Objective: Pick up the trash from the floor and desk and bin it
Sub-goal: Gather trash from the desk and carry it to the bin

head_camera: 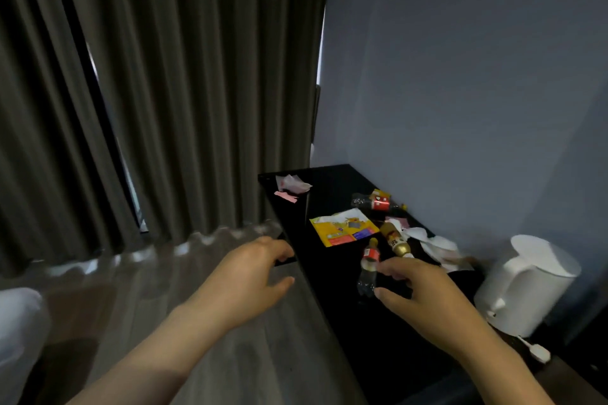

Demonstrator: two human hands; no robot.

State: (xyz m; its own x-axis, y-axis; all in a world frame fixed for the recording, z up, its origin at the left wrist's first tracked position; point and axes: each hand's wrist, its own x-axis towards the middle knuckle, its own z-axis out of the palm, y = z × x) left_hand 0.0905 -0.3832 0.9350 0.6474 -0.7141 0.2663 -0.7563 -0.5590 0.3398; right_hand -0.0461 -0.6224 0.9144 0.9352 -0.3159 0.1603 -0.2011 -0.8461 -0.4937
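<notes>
A black desk (332, 181) carries the trash. A small cola bottle (367, 268) with a red label stands near its front. My right hand (424, 293) is right beside it, thumb and forefinger spread on either side, not closed round it. Behind lie a brown bottle with a gold label (396, 240), a yellow wrapper (345, 227), another cola bottle (375, 204) on its side and crumpled white tissues (437, 246). Pink and white paper scraps (291, 186) lie at the far left corner. My left hand (250, 273) hovers, loosely curled and holding nothing, by the desk's left edge.
A white electric kettle (526, 286) stands on the desk at the right, its cord plug (539, 353) trailing forward. Dark curtains (164, 92) hang on the left over a wooden floor (148, 289). Something white (16, 322) shows at the bottom left. No bin is in view.
</notes>
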